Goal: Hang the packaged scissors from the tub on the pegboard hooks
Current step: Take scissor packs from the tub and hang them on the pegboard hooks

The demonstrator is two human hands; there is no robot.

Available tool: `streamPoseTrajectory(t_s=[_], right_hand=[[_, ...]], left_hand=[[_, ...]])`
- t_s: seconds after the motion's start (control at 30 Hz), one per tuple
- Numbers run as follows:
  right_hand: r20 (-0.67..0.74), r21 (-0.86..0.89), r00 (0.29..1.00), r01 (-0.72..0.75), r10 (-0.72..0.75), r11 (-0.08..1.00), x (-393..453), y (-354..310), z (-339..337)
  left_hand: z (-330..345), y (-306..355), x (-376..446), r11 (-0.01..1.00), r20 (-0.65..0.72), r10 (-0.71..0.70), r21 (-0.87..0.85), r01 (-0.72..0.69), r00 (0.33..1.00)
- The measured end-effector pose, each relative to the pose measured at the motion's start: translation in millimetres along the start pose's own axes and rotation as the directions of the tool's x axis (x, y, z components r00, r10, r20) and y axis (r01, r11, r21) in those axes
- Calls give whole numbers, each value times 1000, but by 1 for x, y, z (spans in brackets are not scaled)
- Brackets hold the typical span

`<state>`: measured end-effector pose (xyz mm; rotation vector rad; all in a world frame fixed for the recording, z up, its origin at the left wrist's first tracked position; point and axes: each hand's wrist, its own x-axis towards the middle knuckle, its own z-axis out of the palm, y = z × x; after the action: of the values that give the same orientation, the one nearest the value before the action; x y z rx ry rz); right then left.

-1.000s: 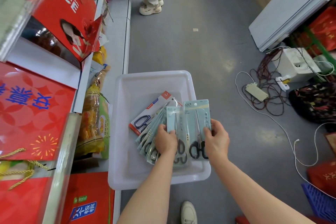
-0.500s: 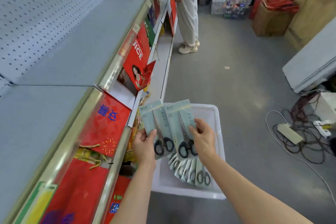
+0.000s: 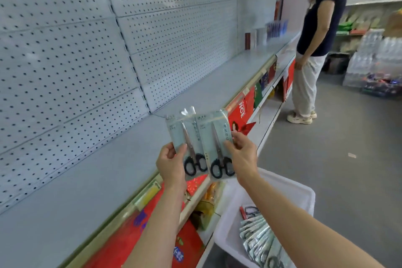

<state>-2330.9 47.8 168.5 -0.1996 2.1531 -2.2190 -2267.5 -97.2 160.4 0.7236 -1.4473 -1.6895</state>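
Two pale blue scissor packs with black handles are raised in front of the grey shelf. My left hand (image 3: pixel 170 164) grips the left pack (image 3: pixel 185 137) at its lower left edge. My right hand (image 3: pixel 241 154) pinches the right pack (image 3: pixel 214 135) on its right side. The packs overlap slightly. The white tub (image 3: pixel 304 198) stands on the floor at lower right, with several more scissor packs (image 3: pixel 260 240) fanned inside. The grey pegboard (image 3: pixel 87 54) fills the wall at left; I see no hooks on it.
A wide grey shelf (image 3: pixel 108 169) runs below the pegboard. Red boxes (image 3: pixel 241 113) fill the lower shelves. A person in a dark top (image 3: pixel 315 35) stands further down the aisle. Wrapped bottle packs (image 3: pixel 374 61) stand at far right.
Both hands have lifted the two packs out of the tub and up towards the shelf. My view has swung from the floor up to the pegboard.
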Motion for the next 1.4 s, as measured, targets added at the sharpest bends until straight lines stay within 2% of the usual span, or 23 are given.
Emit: streamPoseTrajectory(t_s=[0.2,0.47,0.73,1.17,1.4], right_hand=[[137,21,986,97,-99,995,-21,-53,39],[249,92,950,173,-191,981,-35,-91,95],[400,184,889,161,-223,970,-56,-115,168],[483,253,844,120,-233,960,-62,-141,264],[536,395,780,107,-324,912,-55,-166,291]], left_hand=[[-42,62,1,996,-126,83,-14,-86,989],[-88,113,11,986,-257,149,-40,-165,955],[-145,147,27,972,-381,204,-26,-231,902],[-223,177,70,964,-503,250,55,-258,827],[-251,183,77,958,-595,274,99,-270,755]])
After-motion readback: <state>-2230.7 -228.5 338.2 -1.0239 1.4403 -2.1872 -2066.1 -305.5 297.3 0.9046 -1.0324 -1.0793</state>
